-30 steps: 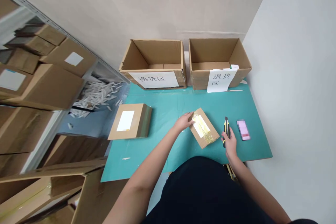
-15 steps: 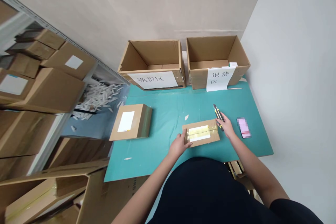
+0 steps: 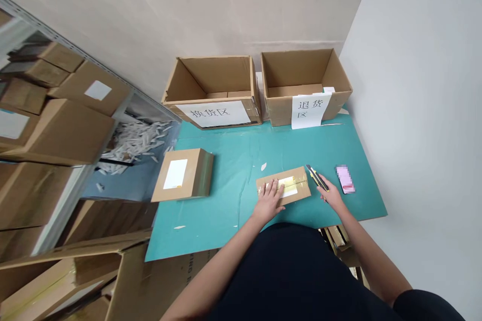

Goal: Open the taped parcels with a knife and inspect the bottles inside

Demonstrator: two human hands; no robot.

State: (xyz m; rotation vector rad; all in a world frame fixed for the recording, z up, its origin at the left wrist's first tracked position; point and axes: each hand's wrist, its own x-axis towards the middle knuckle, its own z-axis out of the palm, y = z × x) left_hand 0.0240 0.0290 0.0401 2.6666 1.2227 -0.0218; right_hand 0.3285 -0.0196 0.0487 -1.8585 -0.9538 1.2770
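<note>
A small cardboard box (image 3: 299,195) lies flat on the green-topped table (image 3: 233,170), with a white label and clear yellowish tape along its upper face. My left hand (image 3: 268,200) rests on the box's left part, fingers spread over the label. Just off the box's right end, my right hand (image 3: 331,195) is closed around a black and yellow utility knife (image 3: 318,179). The knife's tip points up and left, close to the box's far right corner. Whether the blade is out is too small to tell.
Two open cardboard boxes with handwritten signs, one left (image 3: 214,113) and one right (image 3: 308,110), stand along the back. A larger labelled carton (image 3: 181,175) sits at the left. A phone (image 3: 345,179) lies at the right. Shelves of cartons (image 3: 68,130) flank the table.
My left hand has moved from gripping the box's left end to lying flat on its top. My right hand has drawn slightly away from the box's right end, tilting the knife more.
</note>
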